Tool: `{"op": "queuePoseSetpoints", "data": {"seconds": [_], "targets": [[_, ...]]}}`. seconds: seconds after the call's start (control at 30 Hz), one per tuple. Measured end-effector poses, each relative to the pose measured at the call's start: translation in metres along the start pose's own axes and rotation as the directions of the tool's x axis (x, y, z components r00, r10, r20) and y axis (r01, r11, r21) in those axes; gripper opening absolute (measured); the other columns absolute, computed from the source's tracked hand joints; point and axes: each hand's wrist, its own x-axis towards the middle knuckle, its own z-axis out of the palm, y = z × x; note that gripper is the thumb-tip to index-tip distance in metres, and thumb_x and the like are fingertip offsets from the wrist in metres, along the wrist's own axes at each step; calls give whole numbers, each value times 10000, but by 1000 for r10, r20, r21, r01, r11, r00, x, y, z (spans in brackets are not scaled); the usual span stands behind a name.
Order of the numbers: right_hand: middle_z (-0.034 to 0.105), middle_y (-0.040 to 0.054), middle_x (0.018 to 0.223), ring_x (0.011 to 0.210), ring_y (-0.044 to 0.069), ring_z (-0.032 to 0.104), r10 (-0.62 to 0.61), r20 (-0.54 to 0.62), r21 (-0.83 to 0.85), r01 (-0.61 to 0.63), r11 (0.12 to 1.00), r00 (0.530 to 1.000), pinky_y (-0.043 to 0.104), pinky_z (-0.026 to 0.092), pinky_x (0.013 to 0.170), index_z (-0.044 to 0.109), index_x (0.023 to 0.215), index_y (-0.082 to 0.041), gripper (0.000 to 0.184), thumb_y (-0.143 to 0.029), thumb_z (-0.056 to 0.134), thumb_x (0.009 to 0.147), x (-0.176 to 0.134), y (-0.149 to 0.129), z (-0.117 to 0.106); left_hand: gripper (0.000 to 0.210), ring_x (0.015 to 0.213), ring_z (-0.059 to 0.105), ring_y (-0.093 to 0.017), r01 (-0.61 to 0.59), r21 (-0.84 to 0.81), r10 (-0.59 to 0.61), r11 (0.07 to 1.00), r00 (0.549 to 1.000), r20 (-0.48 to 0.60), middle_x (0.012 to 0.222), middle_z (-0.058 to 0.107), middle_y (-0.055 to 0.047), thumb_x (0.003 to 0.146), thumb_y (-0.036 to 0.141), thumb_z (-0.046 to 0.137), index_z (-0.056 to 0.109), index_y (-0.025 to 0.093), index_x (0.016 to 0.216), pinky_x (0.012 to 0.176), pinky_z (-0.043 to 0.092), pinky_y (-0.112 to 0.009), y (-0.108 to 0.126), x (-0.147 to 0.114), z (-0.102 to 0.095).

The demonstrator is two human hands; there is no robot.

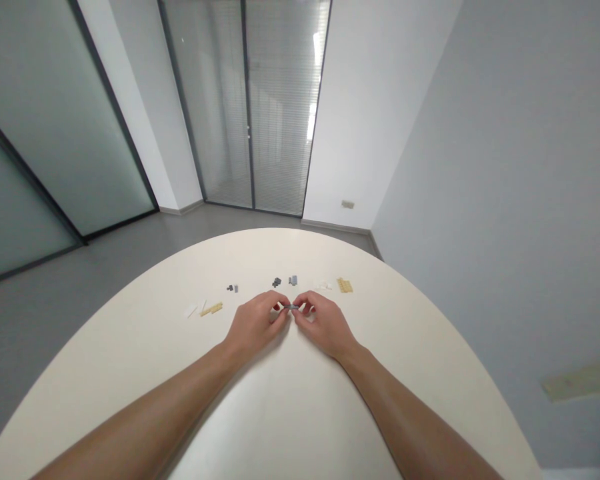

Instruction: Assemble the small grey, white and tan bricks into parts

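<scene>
Between the fingertips of both hands is a small grey building-brick piece [293, 307], held just above the table. My left hand [258, 321] pinches its left end, and my right hand [325, 323] pinches the right end. Fingers cover much of it, so its exact shape is hard to make out. Just beyond the hands lie a cluster of black pieces [277, 283] and a cluster of blue-grey pieces [293, 281]. Near my right hand are some white pieces [324, 286].
Tan pieces [345, 285] lie at the right, with more tan pieces [211, 309] and a white strip [192, 311] at the left. A small dark piece [230, 288] sits beside a grey one [237, 289]. The round white table [300, 413] curves away towards glass panels.
</scene>
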Motion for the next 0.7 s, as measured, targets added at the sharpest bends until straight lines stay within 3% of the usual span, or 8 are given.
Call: {"op": "queuePoseSetpoints", "data": {"seconds": [0.7], "targets": [[710, 0, 904, 767, 152, 633, -31, -11, -14, 31, 999, 999, 287, 470, 742, 683, 965, -246, 143, -179, 601, 869, 0, 1, 0, 133, 843, 677, -163, 18, 10, -18, 1000, 1000, -10, 942, 725, 6, 892, 254, 542, 656, 256, 961, 708, 492, -265, -2, 0, 1]]}}
